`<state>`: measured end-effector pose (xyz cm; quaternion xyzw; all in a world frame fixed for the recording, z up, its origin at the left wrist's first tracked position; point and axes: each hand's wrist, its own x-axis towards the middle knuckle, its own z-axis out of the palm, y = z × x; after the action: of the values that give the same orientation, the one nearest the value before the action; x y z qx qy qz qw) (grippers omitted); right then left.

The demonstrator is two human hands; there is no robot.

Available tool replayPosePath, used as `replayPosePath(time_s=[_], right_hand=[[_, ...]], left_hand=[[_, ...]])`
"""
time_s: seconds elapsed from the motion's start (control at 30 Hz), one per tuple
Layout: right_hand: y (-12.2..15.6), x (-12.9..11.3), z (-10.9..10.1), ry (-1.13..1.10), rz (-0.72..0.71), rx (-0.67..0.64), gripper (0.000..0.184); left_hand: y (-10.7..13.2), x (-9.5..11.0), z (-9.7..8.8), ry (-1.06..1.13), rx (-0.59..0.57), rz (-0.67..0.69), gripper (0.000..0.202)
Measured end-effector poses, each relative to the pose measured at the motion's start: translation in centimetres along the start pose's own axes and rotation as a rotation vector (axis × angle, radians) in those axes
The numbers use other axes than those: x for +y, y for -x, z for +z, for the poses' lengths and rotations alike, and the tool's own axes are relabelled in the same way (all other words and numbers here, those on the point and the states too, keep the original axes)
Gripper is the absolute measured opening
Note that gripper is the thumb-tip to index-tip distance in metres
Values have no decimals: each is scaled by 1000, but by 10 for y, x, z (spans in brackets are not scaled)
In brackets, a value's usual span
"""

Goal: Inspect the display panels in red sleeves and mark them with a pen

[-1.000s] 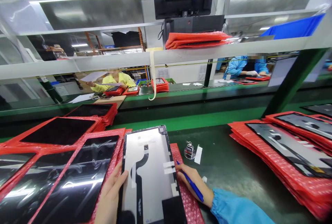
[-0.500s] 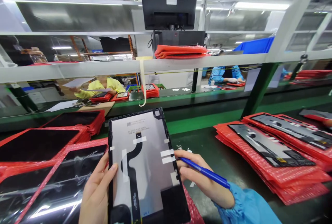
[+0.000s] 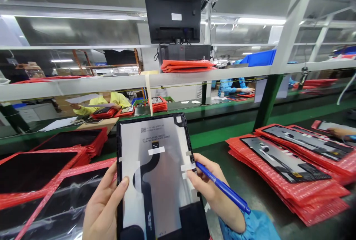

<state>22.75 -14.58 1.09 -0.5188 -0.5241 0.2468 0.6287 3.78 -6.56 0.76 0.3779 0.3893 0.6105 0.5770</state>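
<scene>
A tablet screen [image 3: 169, 180] is held up in front of me, tilted, its silvery back facing me. That back carries a black flex cable, printed labels and white tape strips. My left hand [image 3: 104, 199] grips its left edge, thumb on the back face and fingers behind. At the right edge, my right hand [image 3: 211, 184] has its thumb on the tape strips and also holds a blue pen [image 3: 222, 188], which slants down toward the wrist. The fingertips behind the screen are hidden.
Red bubble bags with screens lie stacked at left [image 3: 39, 169] and more bag stacks [image 3: 289, 169] at right. A monitor [image 3: 174, 17] stands above a white rail [image 3: 111, 84]. Across the bench are a person in yellow [image 3: 111, 101] and another in blue [image 3: 233, 86]. Another hand [image 3: 342, 132] shows at far right.
My right thumb has come round onto the screen's back face at the tape strips. The screen has shifted slightly right in view, and the camera has tilted up a little.
</scene>
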Motion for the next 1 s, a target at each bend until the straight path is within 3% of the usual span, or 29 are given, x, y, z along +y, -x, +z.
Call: replayPosePath(time_s=[0.23, 0.37, 0.47, 0.6, 0.73, 1.0], right_hand=[[9, 10, -13, -230, 79, 105, 33], [5, 17, -13, -402, 209, 93, 36], [-4, 27, -11, -487, 238, 178, 42], [-15, 36, -13, -441, 255, 216, 42], [-18, 36, -14, -391, 238, 202, 44], [-11, 20, -18, -270, 134, 21, 45]], left_hand=[[-21, -6, 2, -55, -14, -40, 67], [-26, -11, 11, -47, -125, 8, 72], [-26, -15, 17, -41, -233, 30, 77], [-23, -18, 20, -62, -309, 44, 84], [-24, -18, 19, -45, -318, 29, 73], [-35, -17, 13, -12, -352, -4, 58]])
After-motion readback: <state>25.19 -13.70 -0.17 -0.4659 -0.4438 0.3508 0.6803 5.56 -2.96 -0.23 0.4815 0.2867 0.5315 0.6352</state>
